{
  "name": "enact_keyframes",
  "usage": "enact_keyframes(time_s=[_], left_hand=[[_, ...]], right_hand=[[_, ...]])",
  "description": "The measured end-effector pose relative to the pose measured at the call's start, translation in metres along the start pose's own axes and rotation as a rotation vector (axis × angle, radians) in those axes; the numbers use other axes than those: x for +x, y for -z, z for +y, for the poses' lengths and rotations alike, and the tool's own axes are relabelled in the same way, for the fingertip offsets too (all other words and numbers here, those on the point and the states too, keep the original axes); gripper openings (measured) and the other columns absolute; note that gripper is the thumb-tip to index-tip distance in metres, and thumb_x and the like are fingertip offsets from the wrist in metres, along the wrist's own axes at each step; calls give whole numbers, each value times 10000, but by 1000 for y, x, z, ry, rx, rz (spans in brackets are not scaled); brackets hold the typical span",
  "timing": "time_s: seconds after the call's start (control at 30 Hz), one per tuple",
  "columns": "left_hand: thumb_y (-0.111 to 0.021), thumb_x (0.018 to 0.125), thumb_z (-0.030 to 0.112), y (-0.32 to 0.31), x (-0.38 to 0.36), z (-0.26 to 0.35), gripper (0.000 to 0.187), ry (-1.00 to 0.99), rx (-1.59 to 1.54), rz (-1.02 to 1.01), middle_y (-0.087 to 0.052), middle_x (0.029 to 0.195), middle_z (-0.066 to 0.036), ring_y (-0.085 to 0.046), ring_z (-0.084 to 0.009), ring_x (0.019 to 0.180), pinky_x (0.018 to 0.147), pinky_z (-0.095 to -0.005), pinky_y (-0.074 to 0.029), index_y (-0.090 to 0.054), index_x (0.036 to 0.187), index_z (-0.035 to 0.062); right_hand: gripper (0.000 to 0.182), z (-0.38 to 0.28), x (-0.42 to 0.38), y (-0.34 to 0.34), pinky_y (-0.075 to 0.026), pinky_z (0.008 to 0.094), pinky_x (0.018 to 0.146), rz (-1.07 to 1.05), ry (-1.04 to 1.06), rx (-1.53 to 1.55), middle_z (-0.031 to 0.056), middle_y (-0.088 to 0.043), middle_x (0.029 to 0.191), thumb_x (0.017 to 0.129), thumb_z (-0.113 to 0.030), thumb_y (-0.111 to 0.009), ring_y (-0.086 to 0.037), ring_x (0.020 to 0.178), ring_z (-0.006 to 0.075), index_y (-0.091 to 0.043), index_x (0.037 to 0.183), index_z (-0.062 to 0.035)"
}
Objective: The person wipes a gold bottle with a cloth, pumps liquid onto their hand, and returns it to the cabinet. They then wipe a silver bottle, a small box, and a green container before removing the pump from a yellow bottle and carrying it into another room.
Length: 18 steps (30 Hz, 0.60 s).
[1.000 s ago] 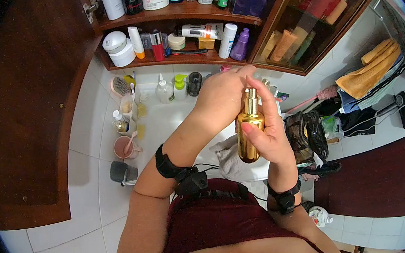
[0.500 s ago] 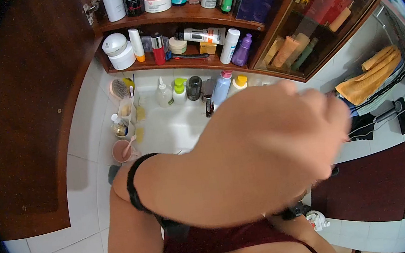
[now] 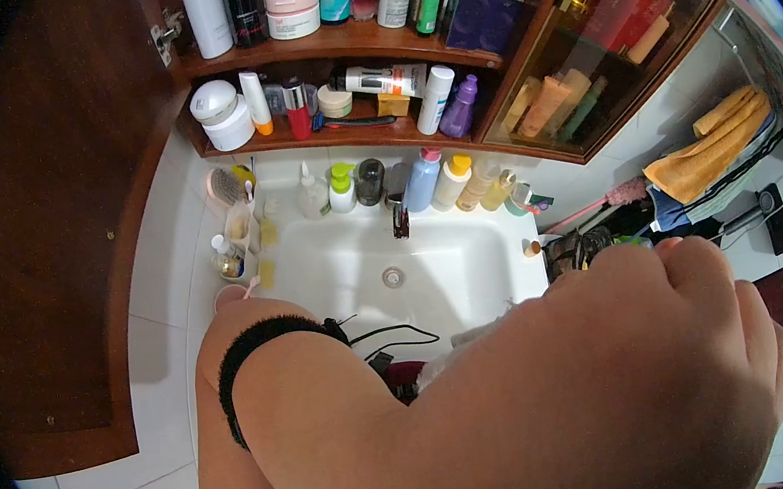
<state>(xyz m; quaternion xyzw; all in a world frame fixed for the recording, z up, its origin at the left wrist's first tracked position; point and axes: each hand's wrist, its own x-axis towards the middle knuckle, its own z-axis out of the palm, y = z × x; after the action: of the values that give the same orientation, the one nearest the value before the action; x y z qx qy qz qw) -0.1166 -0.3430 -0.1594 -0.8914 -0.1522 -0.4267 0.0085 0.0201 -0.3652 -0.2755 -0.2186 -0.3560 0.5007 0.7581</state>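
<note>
My left hand (image 3: 707, 305) is large and close to the camera at the right, its back towards me. Its fingers are curled in, and whatever they may hold is hidden behind them. From the lower left the bent left arm crosses the view, with a black fuzzy band (image 3: 267, 341) around the forearm near the elbow. Beyond the forearm, a thin black cord (image 3: 401, 330) loops over the front edge of the white sink (image 3: 334, 251). A bit of whitish material (image 3: 434, 367) shows just above the forearm. My right hand is out of view.
Several bottles, including a blue one (image 3: 422, 181), line the sink's back behind the faucet (image 3: 400, 222). Above are wooden shelves (image 3: 351, 140) of toiletries and a glass-fronted cabinet (image 3: 573, 59). An open cabinet door (image 3: 33, 237) stands left. An orange towel (image 3: 704, 151) hangs at right.
My left hand has moved down and to the right, and the forearm has dropped lower, uncovering the sink basin, faucet and more bottles. The right arm, partly visible before, is now hidden.
</note>
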Motion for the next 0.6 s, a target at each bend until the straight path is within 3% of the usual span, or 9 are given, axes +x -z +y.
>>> enact_keyframes(time_s=[0.6], left_hand=[[-581,737,164,-2,8,-30,163,-36,-93,-117,-553,692,-117,-570,-285,651,551,-370,-451,-535,805,23]], right_hand=[[979,-6,7,-4,-454,279,539,-74,21,-85,147,-540,862,670,-380,-735,-560,622,228,-165,1419,-111]])
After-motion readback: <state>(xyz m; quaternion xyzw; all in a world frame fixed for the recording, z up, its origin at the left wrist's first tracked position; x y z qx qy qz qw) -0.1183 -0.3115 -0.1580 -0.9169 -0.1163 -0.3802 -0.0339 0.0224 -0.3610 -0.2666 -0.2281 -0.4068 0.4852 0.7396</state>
